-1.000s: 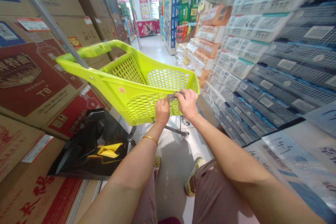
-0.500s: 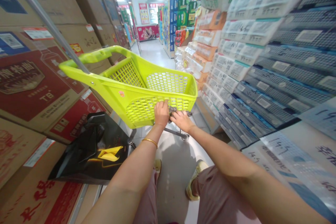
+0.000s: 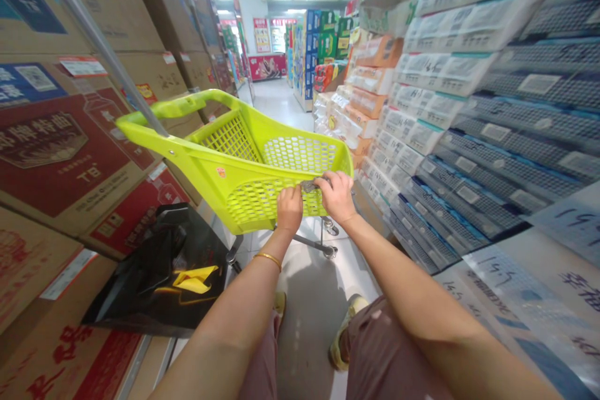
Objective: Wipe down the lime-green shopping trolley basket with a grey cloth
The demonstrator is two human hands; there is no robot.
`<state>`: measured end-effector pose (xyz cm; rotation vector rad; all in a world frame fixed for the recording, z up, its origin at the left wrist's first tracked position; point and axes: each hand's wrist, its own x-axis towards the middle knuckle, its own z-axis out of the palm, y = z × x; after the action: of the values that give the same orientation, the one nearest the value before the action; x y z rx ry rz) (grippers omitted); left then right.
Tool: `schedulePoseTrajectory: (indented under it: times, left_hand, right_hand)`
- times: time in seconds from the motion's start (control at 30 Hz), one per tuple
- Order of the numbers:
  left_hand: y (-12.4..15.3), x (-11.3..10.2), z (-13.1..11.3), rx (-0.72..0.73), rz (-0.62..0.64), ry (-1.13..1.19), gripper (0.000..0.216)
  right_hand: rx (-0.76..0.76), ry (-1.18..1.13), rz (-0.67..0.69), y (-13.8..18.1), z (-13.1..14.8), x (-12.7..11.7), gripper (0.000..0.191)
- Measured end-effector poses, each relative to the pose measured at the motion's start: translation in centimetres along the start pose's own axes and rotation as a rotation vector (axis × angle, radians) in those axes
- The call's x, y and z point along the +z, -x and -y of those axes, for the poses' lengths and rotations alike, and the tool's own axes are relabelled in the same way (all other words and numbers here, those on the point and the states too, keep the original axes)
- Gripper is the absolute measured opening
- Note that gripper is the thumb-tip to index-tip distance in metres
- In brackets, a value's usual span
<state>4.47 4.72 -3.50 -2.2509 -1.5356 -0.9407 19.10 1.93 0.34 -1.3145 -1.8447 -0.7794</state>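
A lime-green plastic shopping cart [image 3: 220, 156] stands tilted in the aisle in front of me. Both hands are at its near mesh wall. My left hand [image 3: 289, 208] is closed against the mesh, a gold bangle on its wrist. My right hand [image 3: 335, 195] is closed on a small grey cloth [image 3: 309, 185] pressed to the wall just under the rim. The two hands are almost touching. The cart's handle points up and to the left.
Stacked cardboard boxes [image 3: 60, 150] line the left side, with a black bag [image 3: 159, 275] at their foot. Shelves of packaged goods [image 3: 469, 106] fill the right. A metal pole [image 3: 94, 37] crosses the upper left. The tiled aisle [image 3: 276, 97] runs ahead.
My right hand with the cloth dropped lower on the cart's wall, then came back up near the rim. The left hand stayed against the mesh.
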Motion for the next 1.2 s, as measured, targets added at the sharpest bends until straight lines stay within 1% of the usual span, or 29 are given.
schedulePoseTrajectory:
  times: [0.13, 0.33, 0.5, 0.7, 0.8, 0.87, 0.97, 1.1, 1.2]
  left_hand:
    - [0.2, 0.1, -0.1, 0.015, -0.036, 0.008, 0.034]
    - [0.8, -0.3, -1.5, 0.03, -0.123, 0.027, 0.031]
    - [0.9, -0.6, -2.6, 0.048, -0.139, 0.012, 0.03]
    - [0.5, 0.0, -3.5, 0.088, -0.063, -0.006, 0.031]
    - [0.0, 0.2, -4.3, 0.036, -0.012, -0.001, 0.031]
    - [-0.4, 0.2, -4.9, -0.018, 0.05, 0.006, 0.029]
    - [-1.0, 0.1, -5.5, -0.082, 0.107, 0.02, 0.027]
    - [-1.2, 0.2, -5.6, -0.061, 0.079, 0.049, 0.03]
    - [-1.1, 0.4, -5.1, -0.015, 0.034, 0.062, 0.033]
  right_hand:
    - [0.078, -0.065, -0.063, 0.0, -0.7, -0.8, 0.022]
    - [0.118, -0.157, -0.035, 0.3, -1.2, -1.5, 0.019]
    - [0.141, -0.181, -0.044, 0.4, -1.1, -1.4, 0.019]
    - [0.168, -0.196, -0.032, 0.3, -1.0, -1.2, 0.02]
    - [0.162, -0.195, -0.007, 0.2, -0.8, -1.1, 0.02]
    - [0.141, -0.182, 0.01, 0.1, -0.6, -1.0, 0.02]
    - [0.086, -0.128, -0.005, -0.2, -0.6, -1.0, 0.019]
    - [0.064, -0.028, -0.055, -0.4, -1.1, -0.8, 0.021]
    - [0.066, 0.019, -0.002, 0.1, -1.6, -0.1, 0.021]
